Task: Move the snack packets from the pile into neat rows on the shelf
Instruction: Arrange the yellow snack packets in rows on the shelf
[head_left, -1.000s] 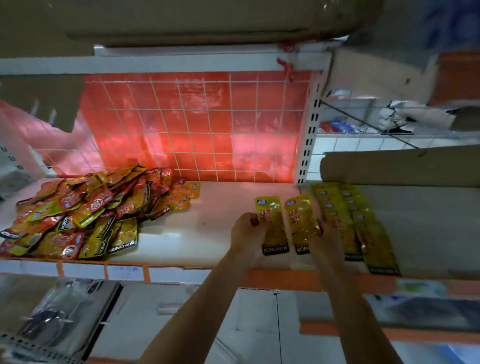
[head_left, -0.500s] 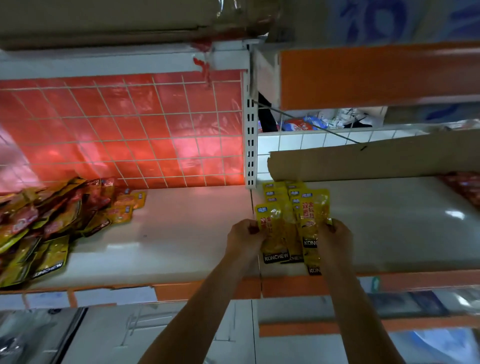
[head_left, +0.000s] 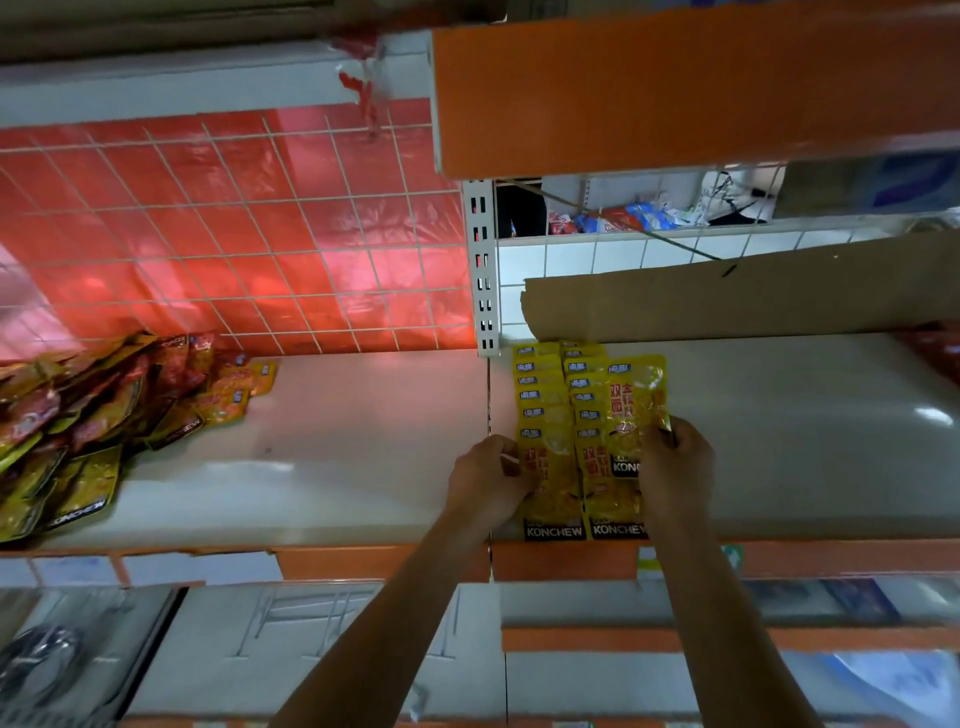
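Note:
Two overlapping rows of yellow KONCHEW snack packets (head_left: 543, 400) lie on the white shelf (head_left: 779, 441), just right of the upright post. My left hand (head_left: 485, 480) pinches the left edge of the front packet of the left row (head_left: 550, 493). My right hand (head_left: 675, 475) grips another yellow packet (head_left: 636, 402), held above the right row and a little to its right. A loose pile of yellow and red snack packets (head_left: 88, 431) sits at the far left of the shelf.
A red wire-grid back panel (head_left: 234, 234) stands behind the left bay. A slotted upright post (head_left: 483, 270) divides the bays. A cardboard sheet (head_left: 727, 296) leans at the back of the right bay. An orange shelf front (head_left: 675, 88) hangs overhead.
Both hands carried their packets rightward from the left bay to the rows. The left packet now lies at the front of the left row; the right one is over the right row.

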